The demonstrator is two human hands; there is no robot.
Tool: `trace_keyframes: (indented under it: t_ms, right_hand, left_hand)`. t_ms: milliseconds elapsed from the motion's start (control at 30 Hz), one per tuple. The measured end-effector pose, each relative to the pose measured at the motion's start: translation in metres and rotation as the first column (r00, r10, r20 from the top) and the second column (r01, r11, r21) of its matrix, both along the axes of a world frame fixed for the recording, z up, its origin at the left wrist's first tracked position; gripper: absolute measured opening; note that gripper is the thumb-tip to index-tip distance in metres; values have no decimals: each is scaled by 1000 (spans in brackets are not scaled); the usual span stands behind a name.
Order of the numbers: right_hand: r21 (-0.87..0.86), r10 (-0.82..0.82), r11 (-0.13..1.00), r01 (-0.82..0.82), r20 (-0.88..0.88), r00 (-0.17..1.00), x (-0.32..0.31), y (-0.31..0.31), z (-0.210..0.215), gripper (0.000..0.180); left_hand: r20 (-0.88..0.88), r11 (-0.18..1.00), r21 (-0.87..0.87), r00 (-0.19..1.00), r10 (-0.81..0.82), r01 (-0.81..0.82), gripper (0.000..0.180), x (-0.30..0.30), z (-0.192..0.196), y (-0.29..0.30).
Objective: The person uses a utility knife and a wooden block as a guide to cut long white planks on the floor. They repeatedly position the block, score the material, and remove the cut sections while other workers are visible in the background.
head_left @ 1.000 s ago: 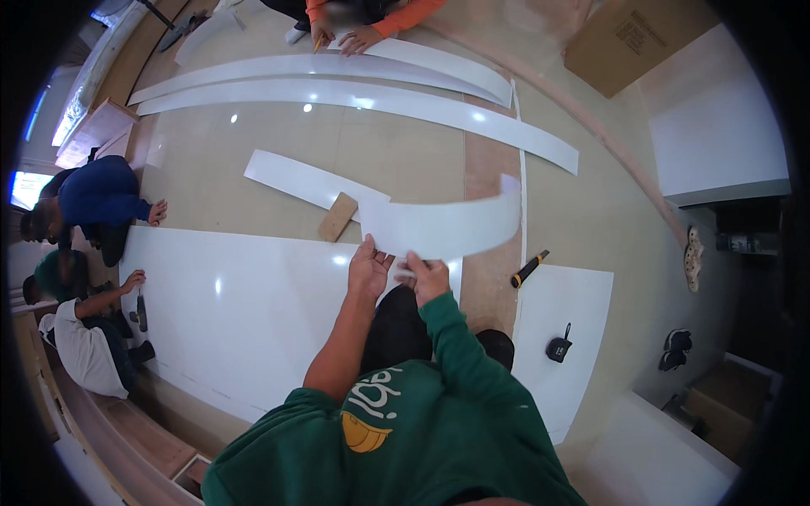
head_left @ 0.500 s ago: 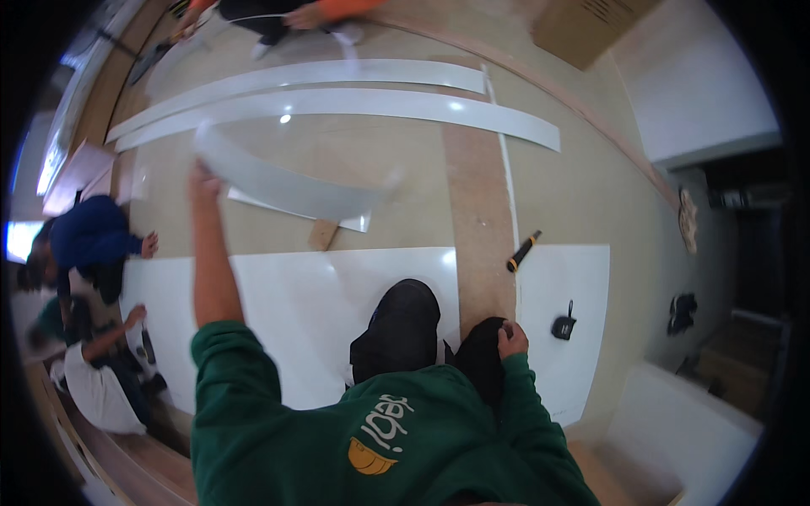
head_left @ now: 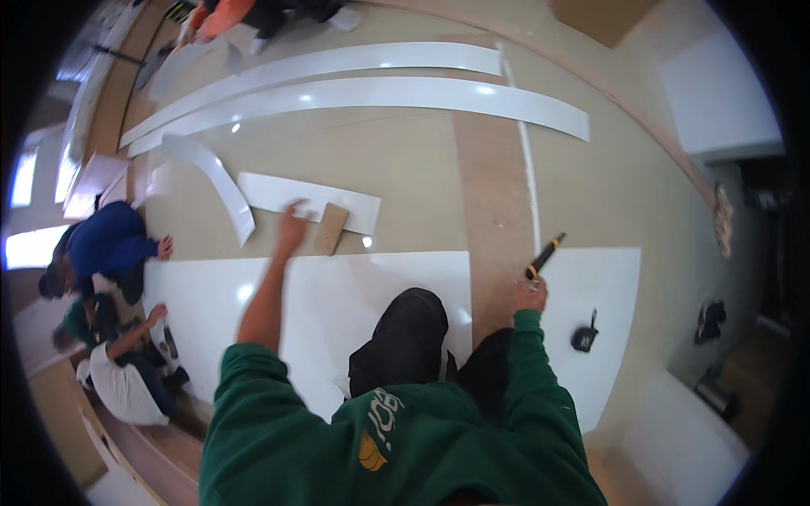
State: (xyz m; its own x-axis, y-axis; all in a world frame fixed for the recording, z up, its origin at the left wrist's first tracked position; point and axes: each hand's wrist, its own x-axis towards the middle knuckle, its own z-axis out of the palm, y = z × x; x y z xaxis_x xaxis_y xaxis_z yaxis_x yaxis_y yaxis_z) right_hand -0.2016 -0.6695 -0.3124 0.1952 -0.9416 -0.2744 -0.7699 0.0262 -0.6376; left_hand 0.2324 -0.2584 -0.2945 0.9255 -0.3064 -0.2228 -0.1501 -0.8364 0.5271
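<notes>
The right hand (head_left: 531, 295) is at the near end of a black-and-yellow cutter knife (head_left: 547, 256), its fingers bunched; I cannot tell whether they grip the handle or only touch it. The knife lies slantwise by the far left corner of the right white sheet (head_left: 603, 287). It should be light and rigid, best held around the thick handle, clear of the narrow far end.

The left hand (head_left: 294, 223) is blurred, its fingers seemingly spread, with nothing visible in it. It is over the short white strip (head_left: 272, 192), just left of a wooden block (head_left: 332, 229); whether it touches the strip is unclear. The strip looks thin, smooth and slick, so likely light and bendy, easiest lifted by its long edges. The block, matte, brown and square-edged, rests across it and should be stiff and easy to grasp by its sides.

Farther left, 1 curved white strip (head_left: 219, 181) lies on the glossy beige floor (head_left: 405, 169). A flat brown board (head_left: 489, 202) runs between the right sheet and the larger left sheet (head_left: 337, 295).
</notes>
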Motion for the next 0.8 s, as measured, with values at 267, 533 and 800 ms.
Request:
trace_keyframes:
  t_ms: [267,533,800]
  right_hand:
    - [-251,-39,967,-39,-298,954,77,-57,-28,81]
    - [-503,97,827,-252,-314,945,65,-47,-56,58]
    - [-478,82,836,-270,-378,922,66,-39,-59,53]
  left_hand:
    - [-87,965,-102,964,-251,242,45,-50,12,-163]
    - [84,921,184,928,-363,343,73,117,-11,-275]
    - [16,661,468,741,-671,587,112,182,-3,-385]
